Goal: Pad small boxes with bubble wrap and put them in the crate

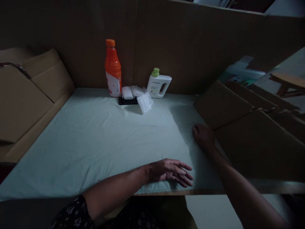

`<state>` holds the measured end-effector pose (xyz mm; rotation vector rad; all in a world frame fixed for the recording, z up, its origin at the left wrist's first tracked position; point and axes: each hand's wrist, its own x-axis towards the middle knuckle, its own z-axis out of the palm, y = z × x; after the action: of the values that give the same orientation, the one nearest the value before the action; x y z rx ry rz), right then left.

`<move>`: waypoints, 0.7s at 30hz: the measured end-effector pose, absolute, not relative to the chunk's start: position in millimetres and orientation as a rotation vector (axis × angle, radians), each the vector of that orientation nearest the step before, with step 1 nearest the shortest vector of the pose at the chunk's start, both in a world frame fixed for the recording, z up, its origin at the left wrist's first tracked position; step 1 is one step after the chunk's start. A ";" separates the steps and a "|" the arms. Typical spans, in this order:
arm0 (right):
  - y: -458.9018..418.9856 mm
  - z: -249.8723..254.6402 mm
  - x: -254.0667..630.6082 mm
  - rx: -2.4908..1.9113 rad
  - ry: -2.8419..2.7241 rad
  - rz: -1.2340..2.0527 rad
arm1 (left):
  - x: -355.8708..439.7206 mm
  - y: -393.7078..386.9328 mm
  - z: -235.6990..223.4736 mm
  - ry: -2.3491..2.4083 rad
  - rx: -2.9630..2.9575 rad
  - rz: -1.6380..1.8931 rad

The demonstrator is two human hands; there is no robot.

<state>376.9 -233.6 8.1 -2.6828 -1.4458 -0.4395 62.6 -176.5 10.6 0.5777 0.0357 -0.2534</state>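
My left hand (172, 171) rests near the front edge of the cloth-covered table, palm turned sideways, its fingers stretched and apart with nothing in them. Farther right, my right hand (203, 136) lies on the cloth in shadow beside a cardboard box; its fingers are curled into a fist and no object shows in it. At the back, away from both hands, stand an orange bottle (113, 68) and a white jug with a green cap (154, 86). Between them bubble wrap (145, 102) and a white roll (127, 93) lie on or against a flat black object (126, 101).
A pale green cloth (100, 136) covers the table. Cardboard boxes flank it on the left (21, 98) and right (259, 143), and a tall cardboard wall (190, 41) closes the back. Behind the right box are blurred plastic items (245, 71) and a wooden stool (288, 82).
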 end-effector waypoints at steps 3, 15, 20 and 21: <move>-234.0 9.5 374.5 -2.693 -1.460 -0.441 | 62.3 -176.7 10.9 0.033 0.593 -0.248; -236.9 9.8 369.2 -2.717 -1.392 -0.425 | 57.3 -180.9 13.0 0.006 0.592 -0.220; -237.8 10.1 366.2 -2.735 -1.366 -0.409 | 55.2 -181.1 18.7 0.038 0.611 -0.215; -238.1 10.9 365.1 -2.740 -1.360 -0.402 | 54.7 -181.3 19.8 0.038 0.614 -0.214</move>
<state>365.1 -238.1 10.9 -2.7399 -1.3599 -0.4023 54.7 -181.3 19.8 0.6143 0.0382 -0.2145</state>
